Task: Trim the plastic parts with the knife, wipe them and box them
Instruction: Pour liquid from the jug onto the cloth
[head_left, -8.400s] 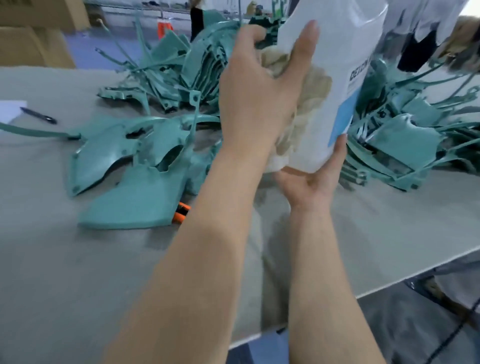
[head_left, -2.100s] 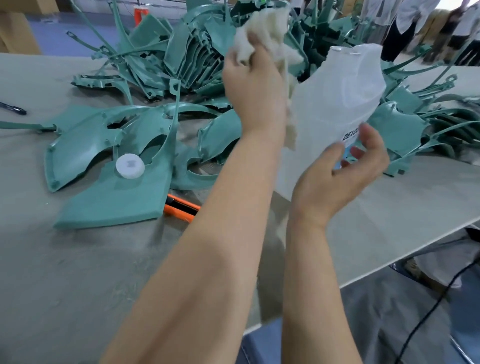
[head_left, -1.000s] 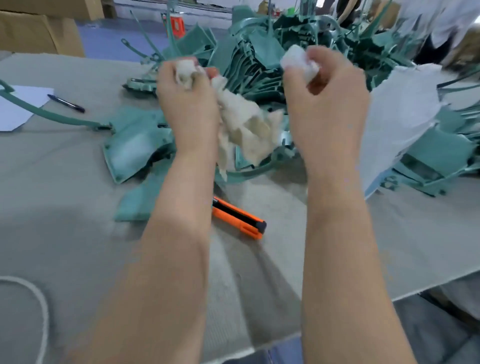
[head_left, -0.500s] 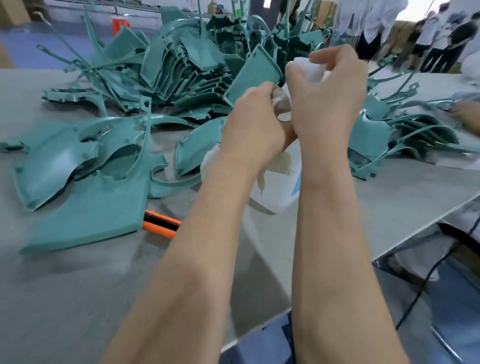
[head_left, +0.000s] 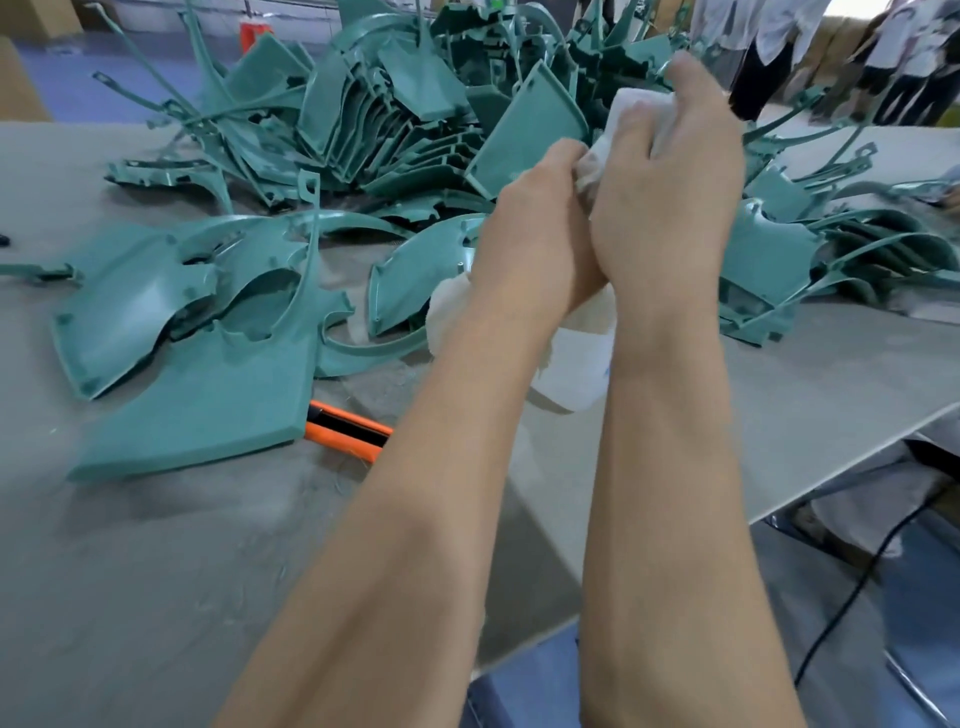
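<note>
My two hands meet above a white plastic bottle (head_left: 571, 374) that stands on the grey table (head_left: 156, 571). My right hand (head_left: 670, 192) grips the white bottle cap (head_left: 636, 111) at the bottle's top. My left hand (head_left: 530, 234) holds a pale cloth (head_left: 589, 166) bunched against the bottle's neck, touching the right hand. A large teal plastic part (head_left: 208, 374) lies flat at the left. An orange utility knife (head_left: 343, 434) pokes out from under its right edge. Most of the bottle is hidden behind my forearms.
A tall heap of teal plastic parts (head_left: 415, 119) fills the back of the table and spreads right (head_left: 779, 249). The table's edge (head_left: 779, 499) runs diagonally at the lower right, with a black cable (head_left: 852, 597) on the floor. People stand at the far right (head_left: 883, 52).
A second ago my hands were apart, the right holding the cap and the left the cloth. They have come together over the bottle's top, and hardly shifted in the last half second.
</note>
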